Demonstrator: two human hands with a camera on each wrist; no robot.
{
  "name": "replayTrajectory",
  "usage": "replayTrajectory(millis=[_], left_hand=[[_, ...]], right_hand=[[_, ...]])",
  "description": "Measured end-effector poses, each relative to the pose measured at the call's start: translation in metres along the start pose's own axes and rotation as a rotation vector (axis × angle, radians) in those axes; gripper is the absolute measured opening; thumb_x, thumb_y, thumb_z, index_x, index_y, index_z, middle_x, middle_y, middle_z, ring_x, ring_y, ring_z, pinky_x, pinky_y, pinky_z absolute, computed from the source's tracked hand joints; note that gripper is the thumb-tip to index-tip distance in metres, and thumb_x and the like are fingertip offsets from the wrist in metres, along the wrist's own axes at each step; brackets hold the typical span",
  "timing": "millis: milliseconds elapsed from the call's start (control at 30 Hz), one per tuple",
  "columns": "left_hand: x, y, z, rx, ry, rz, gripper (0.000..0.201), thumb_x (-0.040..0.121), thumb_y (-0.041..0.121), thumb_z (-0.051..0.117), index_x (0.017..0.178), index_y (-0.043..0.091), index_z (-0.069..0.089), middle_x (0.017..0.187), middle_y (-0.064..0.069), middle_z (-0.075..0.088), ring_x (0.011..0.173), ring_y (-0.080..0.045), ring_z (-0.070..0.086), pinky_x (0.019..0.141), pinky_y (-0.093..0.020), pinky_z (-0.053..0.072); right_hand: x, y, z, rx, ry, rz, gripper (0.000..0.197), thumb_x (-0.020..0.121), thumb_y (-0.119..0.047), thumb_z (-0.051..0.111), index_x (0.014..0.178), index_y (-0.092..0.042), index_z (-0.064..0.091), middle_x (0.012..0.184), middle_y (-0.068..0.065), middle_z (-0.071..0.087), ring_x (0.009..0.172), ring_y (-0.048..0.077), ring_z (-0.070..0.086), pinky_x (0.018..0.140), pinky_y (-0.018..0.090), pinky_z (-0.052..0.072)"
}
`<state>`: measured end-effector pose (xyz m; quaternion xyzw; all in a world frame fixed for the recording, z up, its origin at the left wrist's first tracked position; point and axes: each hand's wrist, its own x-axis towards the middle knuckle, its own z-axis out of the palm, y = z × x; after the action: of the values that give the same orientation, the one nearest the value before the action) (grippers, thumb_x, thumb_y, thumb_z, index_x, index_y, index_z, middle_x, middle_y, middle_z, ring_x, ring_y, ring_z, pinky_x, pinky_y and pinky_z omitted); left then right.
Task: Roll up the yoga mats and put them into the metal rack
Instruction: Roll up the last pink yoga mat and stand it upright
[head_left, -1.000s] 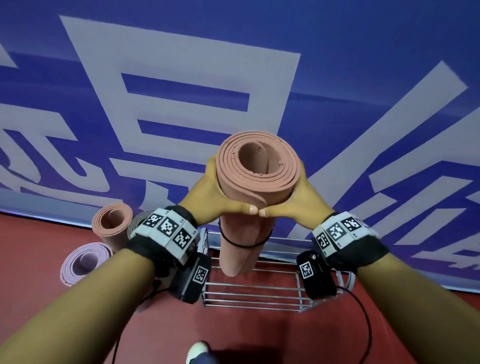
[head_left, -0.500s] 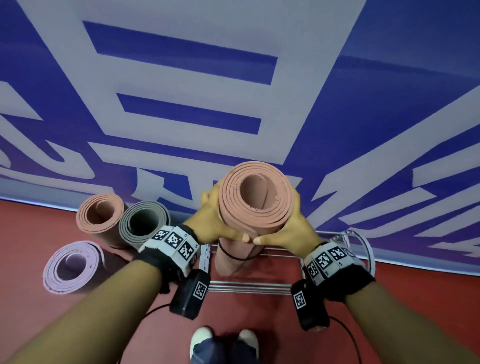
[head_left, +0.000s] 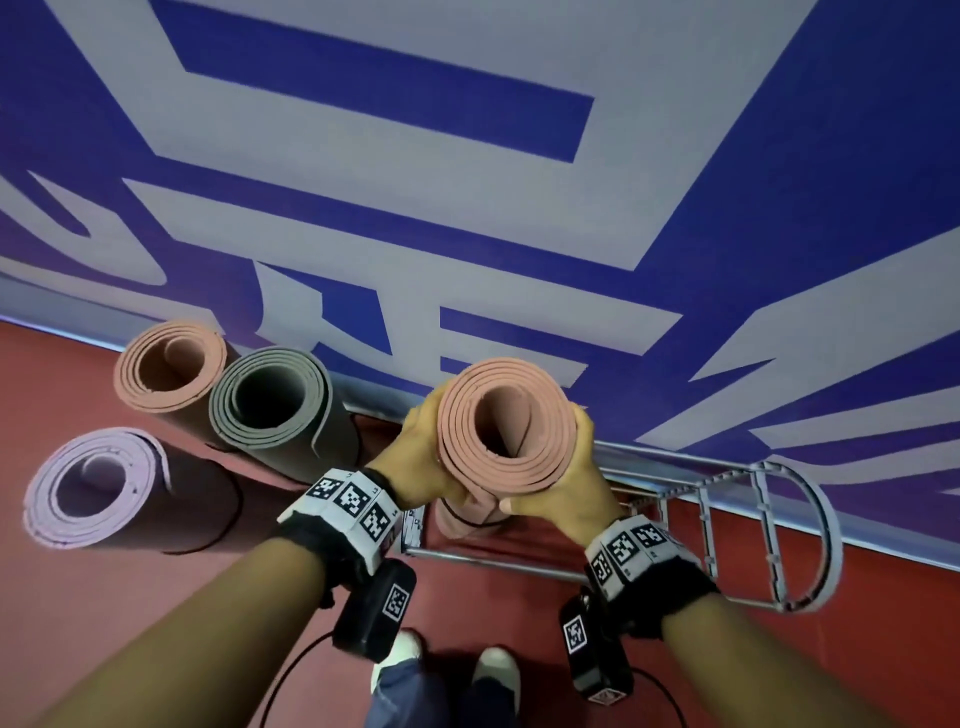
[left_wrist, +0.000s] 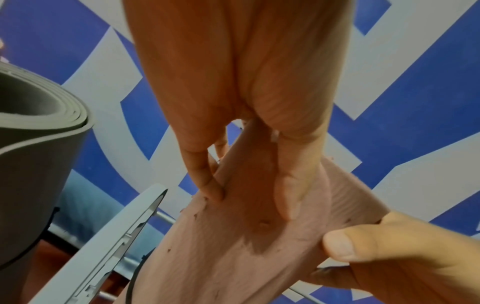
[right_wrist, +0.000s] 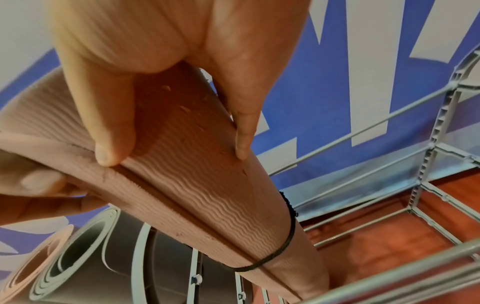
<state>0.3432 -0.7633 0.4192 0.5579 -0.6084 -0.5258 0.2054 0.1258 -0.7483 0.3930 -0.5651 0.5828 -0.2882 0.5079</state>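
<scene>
The metal rack (head_left: 769, 535) stands on the red floor (head_left: 62, 597) by the blue wall (head_left: 779, 208). The pink mat (head_left: 506, 426), rolled and bound by a black band (right_wrist: 285, 244), stands upright with its lower end inside the rack. The left hand (head_left: 415, 467) and right hand (head_left: 571, 488) both wrap around its top. Left of the rack stand a grey mat (head_left: 270, 405), another pink one (head_left: 166, 364) and a lilac mat (head_left: 88, 483).
</scene>
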Motion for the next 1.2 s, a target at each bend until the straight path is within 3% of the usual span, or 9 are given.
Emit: replayTrajectory(millis=[67,167,367,500,733,800,967,1067,1200], left_hand=[[0.004,-0.012,0.004,-0.091,-0.036,-0.005,0.124,0.049,0.009,0.081,0.137,0.057,0.008,0.139,-0.001,0.036,0.128,-0.015,0.043,0.089,-0.030,0.054],[0.010,-0.028,0.011,-0.221,-0.053,-0.045,0.108,0.056,0.007,0.072,0.138,0.046,0.013,0.136,-0.008,0.035,0.118,-0.015,0.052,0.075,-0.018,0.053],[0.019,-0.059,0.028,-0.325,0.004,-0.137,0.087,0.073,0.024,0.081,0.138,0.029,0.024,0.126,0.005,0.050,0.116,-0.009,0.055,0.101,-0.035,0.049],[0.021,-0.072,0.034,-0.242,0.035,-0.137,0.072,0.087,0.010,0.070,0.135,0.032,0.021,0.116,0.019,0.049,0.108,0.003,0.052,0.098,-0.019,0.045],[0.028,-0.085,0.042,-0.129,0.083,-0.169,0.077,0.082,0.009,0.075,0.142,0.020,0.029,0.123,0.007,0.053,0.116,-0.011,0.053,0.106,-0.035,0.044],[0.033,-0.089,0.046,-0.101,0.097,-0.170,0.073,0.079,0.009,0.077,0.138,0.020,0.034,0.125,0.003,0.055,0.117,-0.013,0.055,0.106,-0.038,0.045],[0.041,-0.102,0.059,-0.036,0.128,-0.227,0.077,0.072,0.018,0.080,0.136,0.017,0.037,0.130,-0.005,0.053,0.121,-0.021,0.053,0.107,-0.043,0.043],[0.043,-0.108,0.066,0.003,0.136,-0.283,0.072,0.074,0.017,0.080,0.132,0.013,0.038,0.130,-0.007,0.052,0.121,-0.023,0.052,0.106,-0.042,0.043],[0.047,-0.111,0.073,-0.025,0.144,-0.276,0.075,0.076,0.016,0.079,0.137,0.016,0.035,0.133,-0.005,0.051,0.124,-0.021,0.051,0.108,-0.043,0.042]], right_hand=[[0.004,0.015,0.007,-0.001,0.014,0.016,0.125,0.047,-0.005,0.096,0.136,-0.036,0.013,0.127,-0.027,0.041,0.116,-0.015,0.043,0.091,0.004,0.037],[0.009,0.038,0.018,0.004,0.025,0.045,0.128,0.046,-0.005,0.095,0.142,-0.028,0.015,0.133,-0.014,0.047,0.122,0.002,0.048,0.097,0.017,0.041],[0.011,0.067,0.039,-0.003,0.011,0.088,0.128,0.048,-0.007,0.096,0.141,-0.032,0.012,0.131,-0.013,0.042,0.122,0.006,0.046,0.088,0.003,0.037],[0.015,0.084,0.050,0.004,0.008,0.091,0.127,0.047,-0.008,0.096,0.140,-0.032,0.012,0.128,-0.024,0.039,0.121,0.003,0.046,0.088,0.004,0.038],[0.019,0.103,0.060,0.039,-0.006,0.123,0.124,0.049,-0.001,0.094,0.135,-0.035,0.011,0.128,-0.014,0.044,0.121,0.007,0.047,0.085,0.001,0.039],[0.021,0.106,0.060,0.032,-0.001,0.133,0.124,0.048,-0.003,0.095,0.135,-0.034,0.012,0.130,-0.013,0.044,0.123,0.008,0.047,0.089,0.004,0.040],[0.021,0.117,0.060,-0.022,-0.011,0.179,0.136,0.037,-0.030,0.093,0.145,-0.032,0.009,0.136,-0.005,0.046,0.126,0.014,0.048,0.104,0.039,0.046],[0.021,0.122,0.061,-0.035,-0.020,0.199,0.135,0.035,-0.037,0.087,0.144,-0.035,0.008,0.132,-0.005,0.049,0.121,0.014,0.051,0.101,0.040,0.049],[0.026,0.128,0.057,-0.028,-0.021,0.213,0.129,0.049,-0.006,0.093,0.146,-0.028,0.011,0.130,-0.004,0.049,0.122,0.016,0.050,0.098,0.029,0.046]])
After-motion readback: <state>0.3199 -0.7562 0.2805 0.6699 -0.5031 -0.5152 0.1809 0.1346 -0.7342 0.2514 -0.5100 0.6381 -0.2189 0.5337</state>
